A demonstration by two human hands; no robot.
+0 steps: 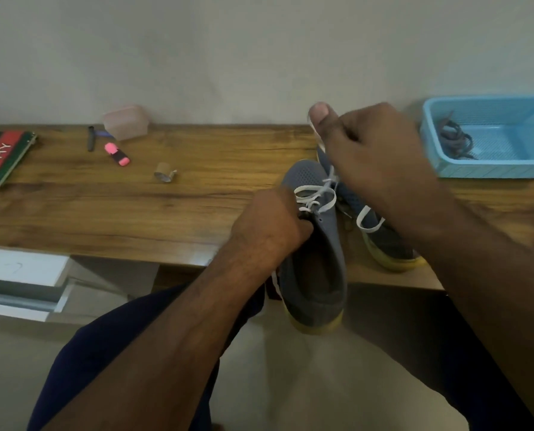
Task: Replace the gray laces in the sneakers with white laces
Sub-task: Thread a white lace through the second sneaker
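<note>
Lacing is under way on the near sneaker point(317, 269), a gray shoe of perforated mesh with a yellowed rubber sole, held at the front edge of the wooden surface point(135, 197), its heel hanging off toward the person. The left hand point(268, 225) steadies it, fingers curled over the collar by the upper eyelets, while the right hand point(371, 150) is raised above the toe, its grip pinching one end of the flat white lace point(317, 194) between thumb and fingers and drawing it up. Only the lower eyelets look crossed, so the next move probably calls for pulling the slack through and feeding the tip into the next hole. The second sneaker point(383, 237) lies just beside it with a white loop across it. Limp gray laces point(455, 138) sit coiled in the blue plastic basket point(508, 168)
</note>
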